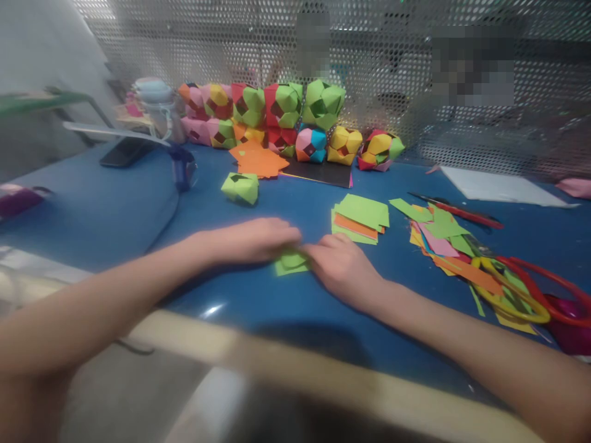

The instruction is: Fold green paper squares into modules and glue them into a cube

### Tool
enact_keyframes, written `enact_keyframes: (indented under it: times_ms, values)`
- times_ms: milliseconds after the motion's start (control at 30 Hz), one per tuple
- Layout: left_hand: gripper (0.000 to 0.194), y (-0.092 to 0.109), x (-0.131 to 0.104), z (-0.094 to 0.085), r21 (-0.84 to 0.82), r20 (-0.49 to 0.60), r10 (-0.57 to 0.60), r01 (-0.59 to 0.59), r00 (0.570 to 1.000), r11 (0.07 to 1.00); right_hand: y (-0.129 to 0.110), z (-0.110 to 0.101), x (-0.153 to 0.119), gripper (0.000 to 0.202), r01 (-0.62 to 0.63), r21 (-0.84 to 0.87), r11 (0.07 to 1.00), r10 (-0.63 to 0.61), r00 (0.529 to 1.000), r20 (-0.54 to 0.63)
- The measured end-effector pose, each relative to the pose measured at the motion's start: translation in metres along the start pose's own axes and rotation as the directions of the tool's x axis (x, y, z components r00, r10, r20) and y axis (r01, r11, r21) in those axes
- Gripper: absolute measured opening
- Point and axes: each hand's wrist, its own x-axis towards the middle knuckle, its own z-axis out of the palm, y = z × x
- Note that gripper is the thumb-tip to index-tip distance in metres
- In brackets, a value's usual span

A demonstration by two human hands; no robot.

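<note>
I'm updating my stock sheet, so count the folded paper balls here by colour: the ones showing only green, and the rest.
All-green balls: 2
Balls in other colours or mixes: 11
Total: 13

1. Saw matt ppr. in green pc. (292, 266), same in green/orange stack (361, 210).
2. Noted creased matt ppr. in multicol. folded models (324, 103).
3. Caught glossy glare on smooth blue tabletop (295, 197); couldn't ID mat'l.
4. Saw smooth, wood-like finish, fairly low sheen, on pale table edge (194, 338).
5. Noted semi-shiny perf. metal in back panel (207, 46).
6. Saw smooth, plastic-looking finish on yellow loop (543, 318) & red loop (551, 271).
</note>
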Motion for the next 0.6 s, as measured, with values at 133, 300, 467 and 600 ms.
enact_keyframes:
  times_ms: [133, 300, 467, 600]
  values:
    - [0.016, -0.003, -0.004, -0.004, 0.082, -0.008, -0.017, 0.018, 1.000, 0.996, -0.001, -0.003, -0.001, 0.033, 0.039, -0.063, 0.997, -0.041, 0.999, -0.035]
    - [0.020, -0.004, -0.004, 0.003, 0.023, -0.062, -0.090, 0.092, 0.994, 0.996, -0.001, -0.002, -0.002, 0.025, -0.043, 0.003, 0.999, 0.043, 0.992, -0.122]
    - [0.034, 0.003, 0.004, 0.007, -0.514, -0.435, -0.498, 0.247, 0.750, 0.821, 0.004, -0.003, -0.001, 0.019, -0.334, 0.399, 0.854, 0.409, 0.905, -0.118]
    - [0.038, 0.015, 0.012, 0.004, -0.926, -0.286, -0.833, 0.088, 0.474, 0.368, 0.007, -0.005, 0.003, 0.022, -0.509, 0.668, 0.543, 0.662, 0.749, 0.033]
